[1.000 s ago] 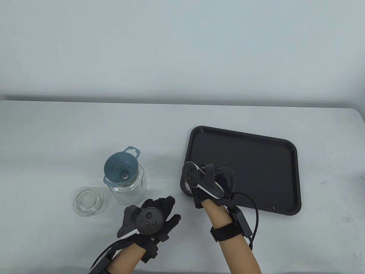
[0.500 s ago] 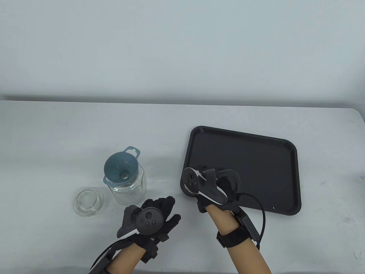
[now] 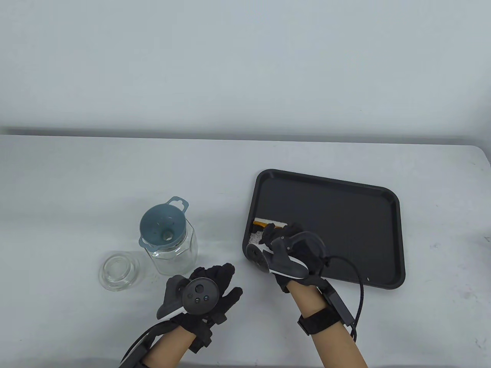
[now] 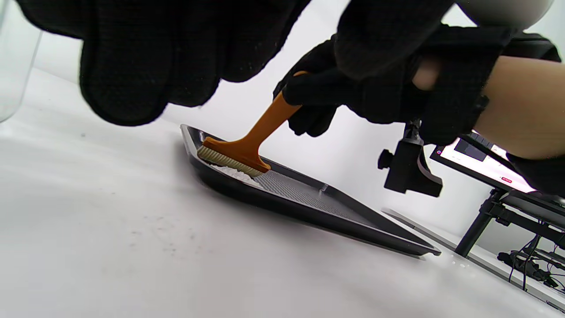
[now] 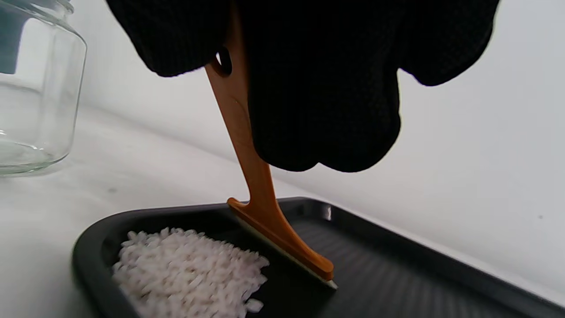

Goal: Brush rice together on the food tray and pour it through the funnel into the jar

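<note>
A black food tray (image 3: 383,199) lies on the right of the table. White rice (image 3: 256,237) is heaped in its near left corner (image 5: 190,269). My right hand (image 3: 285,245) grips the handle of an orange brush (image 3: 270,222) (image 5: 260,194), whose bristled head stands on the tray just behind the heap (image 4: 234,157). My left hand (image 3: 215,280) rests flat on the table, fingers straight, holding nothing, in front of the glass jar (image 3: 174,251). A blue-grey funnel (image 3: 163,226) sits in the jar's mouth.
A clear glass lid (image 3: 119,270) lies on the table left of the jar. The jar's side shows at the left edge of the right wrist view (image 5: 37,92). A black stand and a screen (image 4: 476,163) stand beyond the table's right end.
My right hand has drawn back toward me and to the right, tilting, so the brush head and the rice heap in the tray corner now show. The left hand has stayed put.
</note>
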`<state>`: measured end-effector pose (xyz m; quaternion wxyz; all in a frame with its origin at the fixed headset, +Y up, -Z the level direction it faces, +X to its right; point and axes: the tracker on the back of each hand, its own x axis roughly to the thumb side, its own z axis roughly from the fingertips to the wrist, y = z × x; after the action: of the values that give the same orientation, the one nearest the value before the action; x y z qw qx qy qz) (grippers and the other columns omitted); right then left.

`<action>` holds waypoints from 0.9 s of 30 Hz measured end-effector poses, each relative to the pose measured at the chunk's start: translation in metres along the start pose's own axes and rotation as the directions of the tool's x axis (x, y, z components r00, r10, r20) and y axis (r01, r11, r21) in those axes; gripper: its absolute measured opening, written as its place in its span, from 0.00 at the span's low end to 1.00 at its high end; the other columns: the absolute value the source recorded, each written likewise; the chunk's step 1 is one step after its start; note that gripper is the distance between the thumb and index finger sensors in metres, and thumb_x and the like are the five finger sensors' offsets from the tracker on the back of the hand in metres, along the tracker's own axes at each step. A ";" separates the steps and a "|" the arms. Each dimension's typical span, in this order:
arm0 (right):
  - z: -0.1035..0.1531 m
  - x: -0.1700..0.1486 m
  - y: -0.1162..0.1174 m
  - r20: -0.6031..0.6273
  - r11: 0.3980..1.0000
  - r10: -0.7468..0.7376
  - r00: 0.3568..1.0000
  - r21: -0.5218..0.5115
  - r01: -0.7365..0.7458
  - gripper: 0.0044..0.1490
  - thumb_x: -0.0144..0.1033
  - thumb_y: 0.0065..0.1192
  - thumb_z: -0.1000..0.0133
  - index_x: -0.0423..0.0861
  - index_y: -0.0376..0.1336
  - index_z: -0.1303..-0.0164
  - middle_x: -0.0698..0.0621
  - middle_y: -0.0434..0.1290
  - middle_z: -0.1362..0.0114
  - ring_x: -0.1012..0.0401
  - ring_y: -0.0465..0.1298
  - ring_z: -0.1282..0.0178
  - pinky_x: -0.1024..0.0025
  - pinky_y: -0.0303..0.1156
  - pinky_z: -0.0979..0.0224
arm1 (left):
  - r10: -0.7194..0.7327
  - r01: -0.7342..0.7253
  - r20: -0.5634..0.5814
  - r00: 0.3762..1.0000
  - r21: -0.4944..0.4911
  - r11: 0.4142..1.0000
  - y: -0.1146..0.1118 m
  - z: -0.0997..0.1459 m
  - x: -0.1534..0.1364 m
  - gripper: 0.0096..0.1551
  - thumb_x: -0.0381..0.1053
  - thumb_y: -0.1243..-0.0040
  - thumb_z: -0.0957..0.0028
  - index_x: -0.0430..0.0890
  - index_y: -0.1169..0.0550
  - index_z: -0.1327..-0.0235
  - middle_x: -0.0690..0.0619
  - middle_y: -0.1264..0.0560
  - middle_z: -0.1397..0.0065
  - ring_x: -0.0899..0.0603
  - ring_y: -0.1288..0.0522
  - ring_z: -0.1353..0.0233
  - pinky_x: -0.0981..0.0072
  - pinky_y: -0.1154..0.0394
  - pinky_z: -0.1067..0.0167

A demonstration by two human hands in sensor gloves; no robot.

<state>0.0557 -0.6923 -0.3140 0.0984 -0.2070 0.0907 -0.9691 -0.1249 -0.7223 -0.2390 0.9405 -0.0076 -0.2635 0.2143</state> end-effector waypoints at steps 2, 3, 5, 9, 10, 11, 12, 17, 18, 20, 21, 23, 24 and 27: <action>0.007 0.001 -0.001 0.024 0.999 -0.042 0.999 -0.020 0.043 0.31 0.43 0.54 0.45 0.35 0.70 0.43 0.47 0.83 0.49 0.50 0.84 0.54 0.44 0.67 0.36 | 0.002 -0.002 -0.002 1.000 0.000 1.000 0.000 0.000 0.000 0.43 0.58 0.48 0.42 0.27 0.33 0.27 0.21 0.28 0.34 0.19 0.23 0.42 0.21 0.39 0.38; 0.012 0.001 -0.003 0.033 0.998 -0.063 0.998 -0.015 0.063 0.31 0.43 0.54 0.45 0.34 0.70 0.43 0.47 0.83 0.50 0.50 0.84 0.54 0.43 0.67 0.36 | 0.002 -0.002 -0.003 1.000 0.000 1.000 0.000 0.000 0.000 0.43 0.58 0.48 0.42 0.27 0.33 0.27 0.22 0.28 0.34 0.19 0.23 0.42 0.21 0.39 0.38; 0.019 0.001 -0.007 0.046 0.997 -0.070 0.996 -0.005 0.071 0.31 0.42 0.54 0.45 0.34 0.70 0.43 0.47 0.82 0.50 0.50 0.84 0.54 0.43 0.67 0.36 | 0.001 -0.001 -0.006 1.000 0.000 1.000 0.000 0.000 0.000 0.43 0.58 0.48 0.42 0.27 0.33 0.27 0.22 0.28 0.34 0.19 0.23 0.42 0.21 0.39 0.38; 0.029 -0.006 -0.015 0.026 0.998 -0.046 0.999 -0.037 0.047 0.31 0.43 0.53 0.45 0.36 0.70 0.42 0.48 0.82 0.48 0.50 0.84 0.53 0.43 0.67 0.36 | -0.001 0.001 -0.008 1.000 -0.004 1.000 0.000 0.000 0.000 0.43 0.58 0.48 0.42 0.27 0.33 0.27 0.22 0.28 0.34 0.19 0.23 0.43 0.21 0.39 0.38; 0.032 -0.010 -0.018 0.006 0.996 -0.035 0.999 -0.086 0.035 0.31 0.43 0.53 0.45 0.36 0.70 0.42 0.48 0.82 0.48 0.51 0.84 0.53 0.44 0.67 0.36 | -0.001 0.001 -0.008 1.000 -0.004 1.000 0.000 0.000 0.000 0.43 0.58 0.48 0.42 0.27 0.33 0.27 0.22 0.28 0.34 0.19 0.23 0.42 0.21 0.39 0.38; 0.035 -0.015 -0.021 -0.012 0.989 -0.050 0.999 -0.138 0.047 0.31 0.43 0.53 0.45 0.36 0.70 0.43 0.49 0.82 0.49 0.51 0.84 0.54 0.44 0.68 0.37 | -0.001 0.001 -0.008 1.000 -0.004 1.000 0.000 0.000 0.000 0.43 0.58 0.48 0.42 0.27 0.33 0.27 0.22 0.28 0.34 0.19 0.23 0.42 0.21 0.39 0.38; 0.038 -0.020 -0.023 -0.035 0.981 -0.080 0.996 -0.180 0.073 0.31 0.43 0.53 0.45 0.36 0.70 0.43 0.49 0.82 0.50 0.51 0.84 0.54 0.44 0.68 0.37 | -0.001 0.001 -0.008 1.000 -0.005 1.000 0.000 0.000 0.000 0.43 0.58 0.48 0.42 0.27 0.33 0.27 0.22 0.28 0.34 0.19 0.23 0.42 0.21 0.39 0.38; 0.061 -0.051 -0.036 -0.079 0.874 -0.384 0.920 -0.353 0.335 0.31 0.44 0.51 0.43 0.34 0.70 0.45 0.50 0.82 0.52 0.53 0.84 0.58 0.46 0.69 0.40 | 0.009 -0.009 -0.019 1.000 -0.007 1.000 0.000 0.000 -0.003 0.43 0.58 0.48 0.42 0.27 0.33 0.26 0.22 0.28 0.33 0.19 0.23 0.42 0.21 0.39 0.38; 0.067 -0.059 -0.037 -0.074 0.834 -0.465 0.882 -0.369 0.409 0.31 0.44 0.51 0.43 0.34 0.70 0.46 0.50 0.83 0.53 0.53 0.85 0.58 0.46 0.70 0.40 | 0.011 -0.011 -0.020 1.000 -0.008 1.000 0.000 -0.001 -0.003 0.43 0.58 0.48 0.42 0.27 0.33 0.26 0.22 0.28 0.33 0.19 0.23 0.42 0.21 0.39 0.38; 0.076 -0.068 -0.035 -0.056 0.763 -0.587 0.807 -0.370 0.530 0.31 0.44 0.51 0.43 0.34 0.71 0.48 0.51 0.83 0.55 0.54 0.85 0.61 0.47 0.71 0.42 | 0.011 -0.011 -0.022 1.000 -0.007 1.000 0.000 0.000 -0.003 0.43 0.58 0.48 0.42 0.27 0.34 0.26 0.22 0.28 0.33 0.19 0.23 0.42 0.21 0.39 0.38; 0.080 -0.072 -0.033 -0.061 0.731 -0.639 0.767 -0.358 0.581 0.31 0.44 0.51 0.43 0.33 0.72 0.49 0.51 0.83 0.56 0.54 0.85 0.61 0.47 0.71 0.42 | 0.010 -0.011 -0.024 1.000 -0.005 1.000 0.000 0.000 -0.003 0.43 0.58 0.48 0.42 0.27 0.34 0.26 0.21 0.28 0.33 0.19 0.23 0.42 0.21 0.39 0.38; 0.087 -0.078 -0.023 -0.074 0.648 -0.745 0.662 -0.316 0.693 0.31 0.44 0.51 0.43 0.33 0.72 0.50 0.52 0.84 0.58 0.55 0.85 0.63 0.47 0.72 0.43 | 0.010 -0.011 -0.025 1.000 -0.003 1.000 0.000 -0.001 -0.003 0.44 0.58 0.48 0.41 0.27 0.34 0.26 0.22 0.29 0.33 0.19 0.23 0.42 0.21 0.39 0.38; 0.089 -0.080 -0.017 -0.086 0.596 -0.795 0.601 -0.297 0.746 0.31 0.44 0.50 0.43 0.32 0.72 0.51 0.52 0.84 0.58 0.55 0.85 0.63 0.47 0.72 0.44 | 0.011 -0.011 -0.028 1.000 0.000 1.000 0.000 0.000 -0.004 0.44 0.58 0.48 0.42 0.27 0.34 0.26 0.21 0.29 0.33 0.19 0.23 0.42 0.21 0.39 0.38; 0.092 -0.084 0.007 -0.154 0.452 -0.891 0.427 -0.216 0.865 0.31 0.44 0.50 0.42 0.31 0.73 0.53 0.51 0.84 0.59 0.55 0.86 0.66 0.47 0.72 0.46 | 0.012 -0.012 -0.041 0.999 -0.005 1.000 -0.001 -0.001 -0.006 0.44 0.58 0.48 0.42 0.27 0.35 0.26 0.21 0.29 0.33 0.19 0.23 0.42 0.21 0.39 0.38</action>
<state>0.1707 -0.6928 -0.2647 -0.4436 -0.1076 0.0309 -0.8892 -0.1286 -0.7258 -0.2424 0.9444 -0.0159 -0.2444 0.2193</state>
